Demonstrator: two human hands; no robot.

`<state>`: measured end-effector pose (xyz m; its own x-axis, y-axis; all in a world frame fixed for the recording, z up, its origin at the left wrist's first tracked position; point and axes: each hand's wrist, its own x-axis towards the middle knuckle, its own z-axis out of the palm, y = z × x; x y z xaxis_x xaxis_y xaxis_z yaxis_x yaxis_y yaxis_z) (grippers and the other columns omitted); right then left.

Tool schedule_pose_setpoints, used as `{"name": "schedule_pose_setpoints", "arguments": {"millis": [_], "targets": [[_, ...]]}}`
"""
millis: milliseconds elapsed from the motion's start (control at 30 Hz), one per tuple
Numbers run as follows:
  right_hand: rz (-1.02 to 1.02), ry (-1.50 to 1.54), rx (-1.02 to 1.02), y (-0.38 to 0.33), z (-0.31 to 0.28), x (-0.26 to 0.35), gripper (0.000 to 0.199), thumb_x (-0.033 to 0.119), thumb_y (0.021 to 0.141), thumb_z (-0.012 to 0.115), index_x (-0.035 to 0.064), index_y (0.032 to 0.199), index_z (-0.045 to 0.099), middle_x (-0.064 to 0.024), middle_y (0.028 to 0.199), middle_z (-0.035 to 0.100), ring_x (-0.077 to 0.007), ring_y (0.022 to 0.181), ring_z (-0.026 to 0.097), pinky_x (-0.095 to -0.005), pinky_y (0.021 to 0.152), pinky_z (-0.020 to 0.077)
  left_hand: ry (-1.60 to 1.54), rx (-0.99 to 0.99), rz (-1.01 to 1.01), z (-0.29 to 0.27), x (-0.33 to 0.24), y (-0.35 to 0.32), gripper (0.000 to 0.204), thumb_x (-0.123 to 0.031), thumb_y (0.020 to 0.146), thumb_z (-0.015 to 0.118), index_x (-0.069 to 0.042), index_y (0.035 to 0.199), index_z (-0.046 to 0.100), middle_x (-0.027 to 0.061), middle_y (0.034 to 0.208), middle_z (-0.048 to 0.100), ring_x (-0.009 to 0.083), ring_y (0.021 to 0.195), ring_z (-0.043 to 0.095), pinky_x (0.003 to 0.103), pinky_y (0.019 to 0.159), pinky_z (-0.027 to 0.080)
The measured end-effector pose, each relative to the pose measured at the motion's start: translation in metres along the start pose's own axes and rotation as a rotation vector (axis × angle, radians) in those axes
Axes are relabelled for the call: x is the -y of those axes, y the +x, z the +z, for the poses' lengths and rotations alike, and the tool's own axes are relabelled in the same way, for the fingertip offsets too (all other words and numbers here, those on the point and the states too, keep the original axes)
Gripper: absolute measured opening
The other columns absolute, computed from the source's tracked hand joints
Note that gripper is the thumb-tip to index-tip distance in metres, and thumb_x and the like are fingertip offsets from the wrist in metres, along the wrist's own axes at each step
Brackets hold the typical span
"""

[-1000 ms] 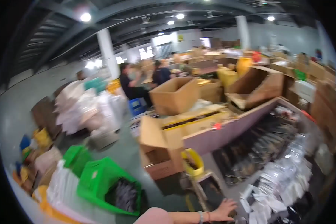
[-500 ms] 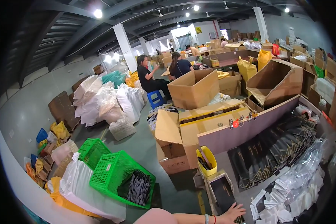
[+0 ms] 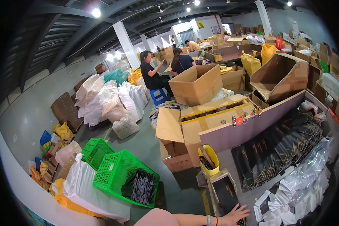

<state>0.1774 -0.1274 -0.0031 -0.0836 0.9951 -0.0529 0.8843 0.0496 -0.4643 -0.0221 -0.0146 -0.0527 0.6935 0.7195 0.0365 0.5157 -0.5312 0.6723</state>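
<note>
My left hand (image 3: 234, 216) comes in from the lower edge, with a bracelet and a red string at its wrist. Its fingers are spread and nothing shows gripped in them. It lies at the near end of a narrow carton (image 3: 213, 194) that holds a flat black piece (image 3: 224, 192). Under the fingertips shows a black edge with gold lines; how firmly they touch it I cannot tell. Right of the hand spreads a heap of white cards and clear plastic sleeves (image 3: 290, 197). Beyond them lie rows of black pieces with gold lines (image 3: 267, 158). My right hand is out of view.
A yellow container (image 3: 211, 171) holding tools stands beyond the narrow carton. A purple-grey board (image 3: 248, 126) with clips borders the table. Green crates (image 3: 113, 177), one with dark pieces, sit on the floor at left. Large cartons (image 3: 196, 84) and two seated people are farther back.
The whole view has shifted slightly. My left hand keeps nearly the same place and spread, and the things on the table look the same.
</note>
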Motion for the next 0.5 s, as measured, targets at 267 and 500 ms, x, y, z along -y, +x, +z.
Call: {"name": "schedule_pose_setpoints", "arguments": {"millis": [267,500], "targets": [[0.069,-0.135,0.022,0.005,-0.01,0.028,0.026,0.034,0.079,0.068,0.0109,0.088,0.059,-0.0141,0.078,0.058,-0.0387,0.073,0.06,-0.0519,0.063,0.0477,0.035,0.134,0.019,-0.022,-0.015,0.0,0.072,-0.054,0.079,0.067,-0.005,0.13,0.052,0.0205,0.144,0.04,0.0443,0.141,0.02,0.069,0.11,0.012],[-0.132,-0.062,-0.082,-0.011,0.009,-0.031,0.028,0.034,0.079,0.067,0.0099,0.091,0.059,-0.0174,0.086,0.06,-0.0383,0.079,0.058,-0.0523,0.068,0.0468,0.124,0.038,0.07,-0.024,-0.032,-0.003,0.062,-0.043,0.078,0.069,-0.007,0.126,0.054,0.0193,0.137,0.045,0.043,0.135,0.029,0.068,0.11,0.015]]}}
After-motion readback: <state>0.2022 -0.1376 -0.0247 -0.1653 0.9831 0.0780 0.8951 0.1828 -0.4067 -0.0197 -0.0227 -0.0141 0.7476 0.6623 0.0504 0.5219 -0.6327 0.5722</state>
